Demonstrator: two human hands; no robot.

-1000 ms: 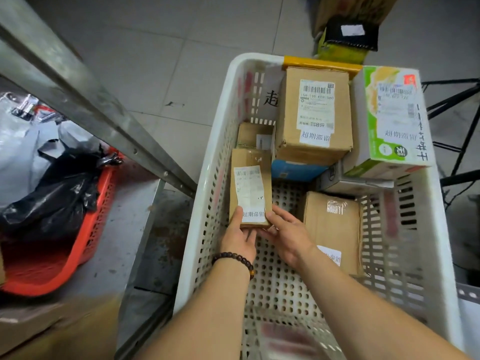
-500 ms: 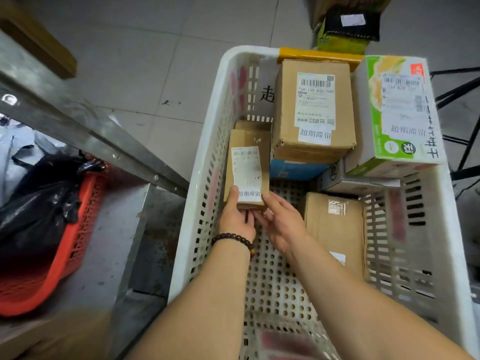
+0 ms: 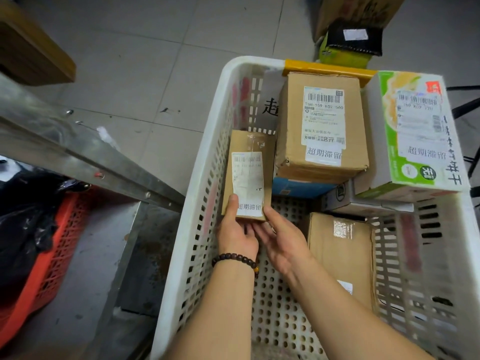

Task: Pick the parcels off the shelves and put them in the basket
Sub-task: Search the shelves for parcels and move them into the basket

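Note:
A white perforated basket (image 3: 205, 162) holds several parcels. A small narrow cardboard parcel (image 3: 249, 175) with a white label lies along the basket's left wall. My left hand (image 3: 237, 232), with a bead bracelet at the wrist, grips its near end, thumb on the label. My right hand (image 3: 281, 239) touches the same end from the right with its fingers under the parcel. A larger brown box (image 3: 322, 126) sits at the back, a green and white carton (image 3: 418, 133) at the back right, and a taped brown box (image 3: 342, 253) to the right of my right forearm.
A metal shelf rail (image 3: 85, 152) runs diagonally at the left. Below it a red basket (image 3: 52, 261) holds black bags (image 3: 26, 211). A black packet on a green box (image 3: 353, 42) sits on the tiled floor beyond the white basket. A wooden board (image 3: 31, 50) is top left.
Both hands have slid the small parcel farther toward the basket's back along the left wall, on top of the smaller box that showed behind it before.

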